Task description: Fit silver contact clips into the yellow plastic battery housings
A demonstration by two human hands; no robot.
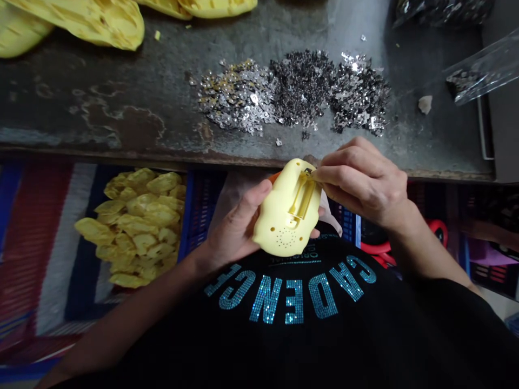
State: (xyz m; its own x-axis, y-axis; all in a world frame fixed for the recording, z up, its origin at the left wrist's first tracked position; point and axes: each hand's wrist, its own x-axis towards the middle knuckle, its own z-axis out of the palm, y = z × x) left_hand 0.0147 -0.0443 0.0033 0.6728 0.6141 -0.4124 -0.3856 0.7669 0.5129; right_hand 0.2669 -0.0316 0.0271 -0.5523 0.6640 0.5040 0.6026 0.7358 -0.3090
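Steadying a pale-yellow moulded plastic shell point(279, 229) at lower centre, the left grip point(233, 229) clamps it from beneath while the right grip point(360, 183) pinches together on a tiny metal clip point(308, 172) at its top end.

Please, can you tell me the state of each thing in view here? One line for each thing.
Left hand: holding the casing from below, thumb on top.
Right hand: pinching the small metal piece.
Yellow plastic casing: held up, moulded channel facing up.
Small metal piece: gripped at the casing's upper end.
Loose metal pieces: in three heaps on the bench.
Clear plastic bag: lying at the bench's right, dark pieces inside.
Yellow plastic shells: piled loose on the striped cloth.
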